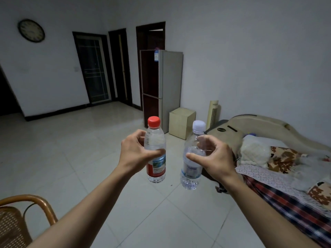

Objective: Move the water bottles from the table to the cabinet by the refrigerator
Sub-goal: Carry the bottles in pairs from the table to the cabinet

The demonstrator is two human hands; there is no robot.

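nearest, at the lower left, stands a woven rattan chair. ahead of it, the left hand grips a clear plastic water bottle with a red cap and red label around its middle, and the right hand grips a clear plastic water bottle with a white cap and blue label; both are upright, carried above the pale tiled floor. the pickup looks done. farther off, the small cream cabinet sits beside the tall grey refrigerator; walking there and setting both down remains.

Cabinet right of refrigerator
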